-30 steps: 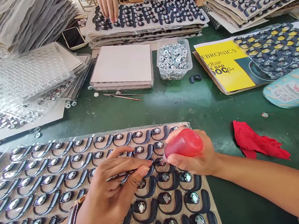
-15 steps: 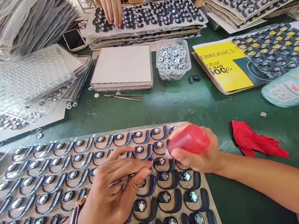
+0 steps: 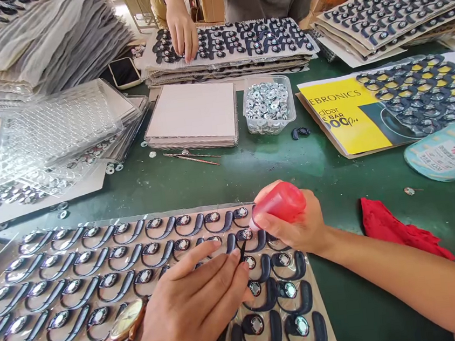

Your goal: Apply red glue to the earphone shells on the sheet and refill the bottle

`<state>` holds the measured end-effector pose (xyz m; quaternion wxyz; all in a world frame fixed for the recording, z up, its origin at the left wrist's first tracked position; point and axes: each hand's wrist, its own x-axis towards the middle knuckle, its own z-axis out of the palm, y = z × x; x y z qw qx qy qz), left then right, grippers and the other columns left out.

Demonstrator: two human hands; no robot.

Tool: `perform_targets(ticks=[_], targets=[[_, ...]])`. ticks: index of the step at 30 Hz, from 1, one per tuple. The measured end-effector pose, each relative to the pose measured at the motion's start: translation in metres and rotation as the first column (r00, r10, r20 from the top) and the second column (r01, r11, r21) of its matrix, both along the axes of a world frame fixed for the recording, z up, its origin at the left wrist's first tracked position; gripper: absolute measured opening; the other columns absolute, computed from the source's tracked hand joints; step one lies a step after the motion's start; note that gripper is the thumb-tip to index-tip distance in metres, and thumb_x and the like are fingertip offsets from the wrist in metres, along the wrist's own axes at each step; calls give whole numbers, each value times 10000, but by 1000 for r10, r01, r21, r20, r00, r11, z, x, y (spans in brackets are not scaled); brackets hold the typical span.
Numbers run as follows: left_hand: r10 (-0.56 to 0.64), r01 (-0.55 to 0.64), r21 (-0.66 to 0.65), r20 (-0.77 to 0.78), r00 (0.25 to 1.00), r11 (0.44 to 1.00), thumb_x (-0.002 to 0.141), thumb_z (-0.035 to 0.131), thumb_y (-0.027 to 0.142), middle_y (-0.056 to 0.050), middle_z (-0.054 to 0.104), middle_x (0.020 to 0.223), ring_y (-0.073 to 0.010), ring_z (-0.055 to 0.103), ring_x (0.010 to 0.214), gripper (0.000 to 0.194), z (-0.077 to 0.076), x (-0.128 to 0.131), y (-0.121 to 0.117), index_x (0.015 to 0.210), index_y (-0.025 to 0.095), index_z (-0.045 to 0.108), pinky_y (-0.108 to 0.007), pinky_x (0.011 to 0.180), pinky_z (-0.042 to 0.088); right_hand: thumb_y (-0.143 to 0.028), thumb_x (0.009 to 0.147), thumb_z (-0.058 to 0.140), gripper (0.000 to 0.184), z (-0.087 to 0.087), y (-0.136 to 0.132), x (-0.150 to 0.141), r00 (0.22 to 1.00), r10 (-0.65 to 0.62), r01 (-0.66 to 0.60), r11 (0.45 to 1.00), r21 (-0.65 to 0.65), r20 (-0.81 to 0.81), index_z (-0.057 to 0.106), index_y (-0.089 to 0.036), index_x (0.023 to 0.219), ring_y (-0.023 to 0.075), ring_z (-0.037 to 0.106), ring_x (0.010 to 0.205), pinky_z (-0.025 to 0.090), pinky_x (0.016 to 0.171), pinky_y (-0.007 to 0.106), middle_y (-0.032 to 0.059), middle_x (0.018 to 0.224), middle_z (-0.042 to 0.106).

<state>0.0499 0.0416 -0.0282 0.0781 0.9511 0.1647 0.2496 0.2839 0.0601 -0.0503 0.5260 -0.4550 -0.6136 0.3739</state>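
Closed around dark tweezers (image 3: 243, 251), my left hand (image 3: 196, 304) lies palm down over the near sheet, its wrist wearing a watch. The tweezer tips reach a black ear-hook piece with a round silvery centre (image 3: 245, 235). My right hand (image 3: 310, 224) grips a red squeeze bottle (image 3: 283, 201), tilted so its pale nozzle points down at that same piece; whether it touches is too small to tell. Rows of similar hook pieces cover the brown sheet (image 3: 271, 301) under my hands. My left hand hides several of them.
Beyond lie a second pair of tweezers (image 3: 193, 158), a white stack (image 3: 191, 112) and a clear tub of metal rings (image 3: 268, 106). Right are a red cloth (image 3: 400, 231) and a light-blue bottle (image 3: 447, 153). Opposite, a co-worker's hand (image 3: 183, 34) touches pieces on stacked sheets.
The bottle nozzle and tweezer tips have moved to the piece one row farther away. My left hand has turned more palm down. The view has tilted slightly upward.
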Motion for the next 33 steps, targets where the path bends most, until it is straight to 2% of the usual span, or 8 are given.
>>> perform_targets(ticks=[2,5,10,13,20,26,33], targets=[[-6,6,18,-15,1000,1000,1002,365,158,-111,744,1110,-206,664,1131,351,-1,1,-1,1152,67,669,-417,1175,384,-380,808,751,239,-2,-1,0,1000,10,-10,1000,16,5,647,-205,684,139,651,579,537,557,241,5,655,695],[-4,6,60,-24,1000,998,982,405,147,-134,740,1108,-230,675,1116,327,-3,2,-5,1142,49,672,-430,1154,414,-332,791,782,223,-5,-1,-1,999,25,-27,997,72,37,645,-211,664,128,660,623,540,606,222,-5,684,698],[-50,68,252,-78,996,965,929,457,90,-137,757,1034,-260,693,1068,277,-1,7,-9,1072,38,688,-414,1070,491,-323,801,777,221,-7,0,-1,995,12,-25,992,126,96,640,-217,662,124,660,658,538,646,210,-16,693,699],[-63,91,292,-103,993,952,908,460,72,-127,764,1002,-263,696,1056,271,0,9,-8,1047,43,691,-399,1042,509,-357,822,753,223,-7,0,0,991,-21,5,993,115,132,649,-213,688,124,651,643,525,626,220,-8,722,704],[-61,80,230,-92,994,970,931,432,83,-147,752,1043,-268,674,1107,296,0,6,-10,1074,40,688,-434,1086,471,-398,826,736,258,-6,0,0,992,-50,40,995,88,117,644,-209,676,121,622,588,510,568,228,4,714,696],[11,-6,95,-58,998,995,979,350,118,-165,713,1170,-262,649,1164,375,-7,2,-13,1156,39,671,-432,1143,416,-366,827,718,222,-2,0,2,983,-137,125,987,96,123,666,-196,694,120,622,575,491,545,228,7,703,688],[27,-23,90,-47,998,996,985,364,126,-158,715,1172,-256,652,1157,365,-9,3,-12,1143,38,681,-426,1175,368,-377,826,725,252,-5,1,2,985,-110,102,993,65,135,680,-187,667,124,617,571,492,551,243,19,706,693]])
